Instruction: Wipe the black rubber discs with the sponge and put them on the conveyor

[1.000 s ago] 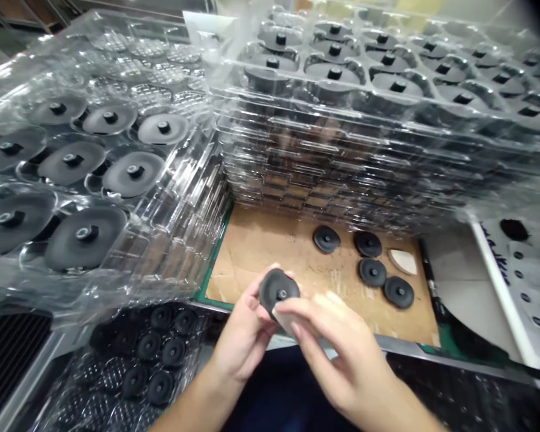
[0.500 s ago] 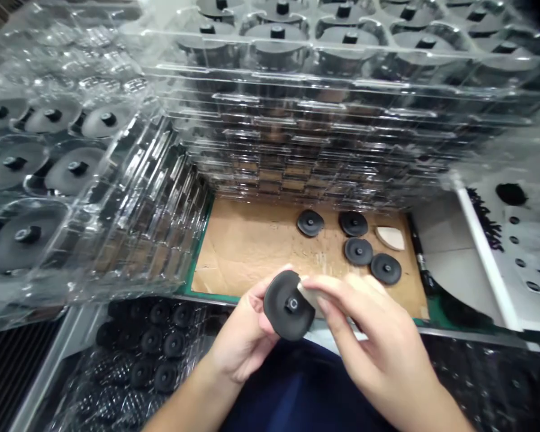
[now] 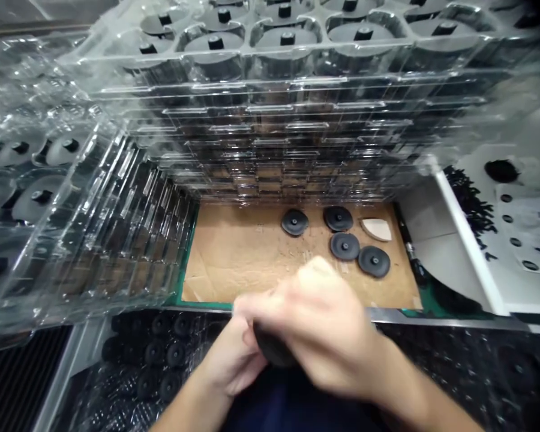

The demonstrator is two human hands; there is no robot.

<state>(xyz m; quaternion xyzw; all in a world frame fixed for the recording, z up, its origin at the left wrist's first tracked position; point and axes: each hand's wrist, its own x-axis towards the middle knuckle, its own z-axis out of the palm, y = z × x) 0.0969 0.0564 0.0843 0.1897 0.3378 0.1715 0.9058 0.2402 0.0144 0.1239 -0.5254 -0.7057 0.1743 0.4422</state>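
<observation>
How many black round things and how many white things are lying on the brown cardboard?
Black round rubber-like discs: 4
White wedge-shaped piece: 1
Total on the brown cardboard sheet: 5
Not counted: one more black disc, gripped by the left hand off the cardboard.

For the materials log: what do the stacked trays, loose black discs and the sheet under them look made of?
Stacked trays: thin clear plastic, glossy; contents show through. Loose black discs: matte, probably rubber or moulded plastic; no glints. Sheet: brown cardboard, dull, scuffed.
</observation>
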